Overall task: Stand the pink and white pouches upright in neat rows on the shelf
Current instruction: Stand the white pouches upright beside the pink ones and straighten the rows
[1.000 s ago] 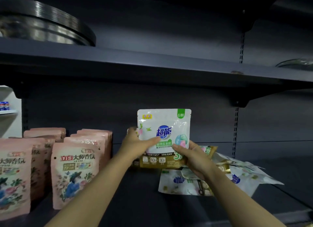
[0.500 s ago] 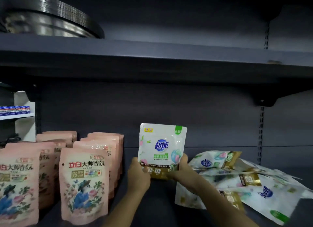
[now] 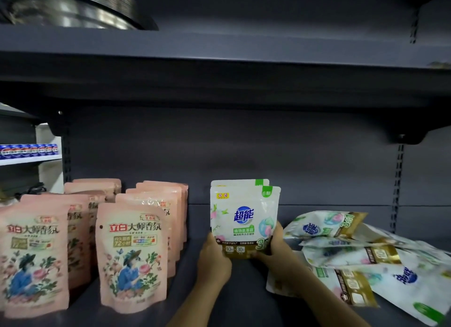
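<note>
A white pouch (image 3: 244,216) with a blue logo stands upright near the middle of the dark shelf (image 3: 244,302). Right behind it the top of a second white pouch (image 3: 239,182) shows. My left hand (image 3: 214,260) grips the front pouch's lower left edge and my right hand (image 3: 275,246) grips its lower right corner. Pink pouches (image 3: 133,253) stand upright in rows on the left. A loose heap of white pouches (image 3: 353,253) lies flat on the right.
The upper shelf (image 3: 219,58) hangs low over the pouches and carries stacked metal plates (image 3: 73,9) at the left. A bracket (image 3: 400,138) juts out at the right. A gap of shelf floor separates the pink rows from the white pouch.
Both hands have carried the white pouch forward and down to the back of the shelf, upright in front of another white pouch. The camera has moved closer.
</note>
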The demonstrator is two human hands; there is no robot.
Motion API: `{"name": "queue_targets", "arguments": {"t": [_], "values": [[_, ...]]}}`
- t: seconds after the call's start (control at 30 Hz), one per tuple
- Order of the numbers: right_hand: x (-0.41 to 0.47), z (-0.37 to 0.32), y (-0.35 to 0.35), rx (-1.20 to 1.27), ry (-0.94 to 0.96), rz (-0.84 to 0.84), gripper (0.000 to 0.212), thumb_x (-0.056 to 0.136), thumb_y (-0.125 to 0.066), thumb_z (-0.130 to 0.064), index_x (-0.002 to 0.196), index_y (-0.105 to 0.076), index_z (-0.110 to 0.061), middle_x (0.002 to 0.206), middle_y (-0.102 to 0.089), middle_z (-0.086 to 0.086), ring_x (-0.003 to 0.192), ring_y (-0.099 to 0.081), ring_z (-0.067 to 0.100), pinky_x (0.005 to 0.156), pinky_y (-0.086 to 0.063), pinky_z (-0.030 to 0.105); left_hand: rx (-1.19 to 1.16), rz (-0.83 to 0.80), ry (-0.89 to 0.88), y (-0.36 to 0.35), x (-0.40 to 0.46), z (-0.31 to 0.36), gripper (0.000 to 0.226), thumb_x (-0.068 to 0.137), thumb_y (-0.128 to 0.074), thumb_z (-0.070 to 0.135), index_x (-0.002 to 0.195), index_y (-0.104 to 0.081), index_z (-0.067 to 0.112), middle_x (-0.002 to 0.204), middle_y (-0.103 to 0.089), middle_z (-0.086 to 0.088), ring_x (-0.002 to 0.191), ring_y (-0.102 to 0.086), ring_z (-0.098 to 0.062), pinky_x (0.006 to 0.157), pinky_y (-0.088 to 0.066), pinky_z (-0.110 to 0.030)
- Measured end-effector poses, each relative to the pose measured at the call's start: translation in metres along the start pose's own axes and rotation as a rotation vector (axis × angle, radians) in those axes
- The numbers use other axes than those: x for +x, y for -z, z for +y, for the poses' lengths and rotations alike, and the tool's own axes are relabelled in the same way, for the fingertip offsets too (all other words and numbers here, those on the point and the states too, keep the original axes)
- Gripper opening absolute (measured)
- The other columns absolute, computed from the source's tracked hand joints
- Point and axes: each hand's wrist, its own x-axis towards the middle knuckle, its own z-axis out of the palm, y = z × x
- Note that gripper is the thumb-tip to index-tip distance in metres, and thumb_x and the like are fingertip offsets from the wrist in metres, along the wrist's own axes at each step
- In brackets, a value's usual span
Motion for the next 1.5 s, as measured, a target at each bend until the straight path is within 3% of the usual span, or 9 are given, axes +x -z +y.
{"name": "queue_targets", "arguments": {"t": [0.57,0.7,0.8,0.9,1.0,1.07,1.17,1.37,1.5], "values": [[0.001,0.001,-0.003,-0.196,-0.022,0.048,0.085,0.078,-0.074,-0.013,0.142,-0.018,-0.015,0.135,-0.053,0.000,0.122,-0.054,0.017,0.100,-0.044,0.028,0.006,0.003,-0.018,0.000,-0.002,-0.006,0.046,0.085,-0.047,-0.005,0.126,-0.041,0.015,0.127,-0.056,-0.003,0.119,-0.053,-0.019,0.096,-0.046,-0.030],[0.001,0.000,-0.003,-0.226,-0.073,0.044,0.088,0.076,-0.075,-0.016,0.142,-0.018,-0.013,0.136,-0.052,0.001,0.124,-0.052,0.018,0.101,-0.044,0.029,-0.001,-0.011,0.028,0.001,-0.003,-0.005,0.072,0.087,-0.046,-0.005,0.148,-0.009,0.007,0.139,-0.048,-0.006,0.128,-0.046,-0.021,0.103,-0.040,-0.030],[-0.001,-0.011,0.002,-0.256,-0.128,0.085,0.105,0.077,-0.074,-0.023,0.150,0.001,-0.006,0.150,-0.033,0.011,0.137,-0.036,0.027,0.111,-0.035,0.039,-0.018,0.055,0.024,0.005,-0.007,0.003,0.083,0.088,-0.049,-0.002,0.148,0.007,0.005,0.146,-0.037,-0.010,0.135,-0.037,-0.023,0.108,-0.034,-0.031],[-0.002,-0.029,0.011,-0.244,-0.155,0.116,0.090,0.088,-0.060,-0.023,0.150,0.002,-0.008,0.151,-0.026,0.016,0.138,-0.031,0.032,0.111,-0.034,0.042,0.024,0.194,-0.088,0.012,-0.010,0.014,0.083,0.086,-0.053,0.000,0.148,0.002,0.003,0.148,-0.027,-0.013,0.139,-0.026,-0.025,0.112,-0.027,-0.030],[-0.004,-0.045,0.021,-0.314,-0.081,0.177,0.061,0.086,-0.058,-0.024,0.140,-0.030,-0.013,0.134,-0.048,0.012,0.124,-0.048,0.031,0.100,-0.045,0.046,0.043,0.296,-0.187,0.019,-0.012,0.033,0.076,0.086,-0.050,-0.001,0.148,-0.006,0.001,0.146,-0.029,-0.014,0.137,-0.026,-0.026,0.112,-0.024,-0.029],[-0.008,-0.056,0.029,-0.338,-0.014,0.204,0.046,0.083,-0.058,-0.015,0.126,-0.045,-0.015,0.118,-0.058,0.009,0.111,-0.055,0.027,0.090,-0.048,0.039,0.040,0.304,-0.248,0.022,-0.015,0.047,0.073,0.085,-0.050,-0.002,0.147,-0.013,0.002,0.142,-0.033,-0.014,0.133,-0.031,-0.026,0.109,-0.028,-0.029],[-0.018,-0.071,0.046,-0.457,0.056,0.230,0.041,0.087,-0.050,-0.003,0.128,-0.050,-0.009,0.116,-0.055,0.011,0.106,-0.054,0.028,0.083,-0.042,0.028,0.041,0.293,-0.298,0.026,-0.022,0.056,0.071,0.084,-0.053,-0.001,0.146,-0.019,0.006,0.138,-0.036,-0.011,0.128,-0.035,-0.023,0.107,-0.032,-0.029],[-0.024,-0.070,0.087,-0.720,0.074,0.254,0.041,0.088,-0.041,0.006,0.127,-0.053,-0.003,0.131,-0.047,0.016,0.121,-0.045,0.032,0.098,-0.041,0.034,0.058,0.281,-0.368,0.028,-0.031,0.055,0.053,0.088,-0.050,0.002,0.137,-0.034,0.009,0.129,-0.045,-0.008,0.122,-0.043,-0.021,0.102,-0.040,-0.031],[-0.026,-0.064,0.100,-0.760,0.025,0.255,0.047,0.086,-0.041,0.009,0.129,-0.050,-0.004,0.134,-0.043,0.015,0.126,-0.040,0.032,0.102,-0.040,0.037,0.100,0.108,-0.450,0.013,-0.022,0.065,0.035,0.090,-0.051,0.008,0.124,-0.050,0.009,0.121,-0.056,-0.007,0.114,-0.053,-0.021,0.094,-0.046,-0.032]]}}
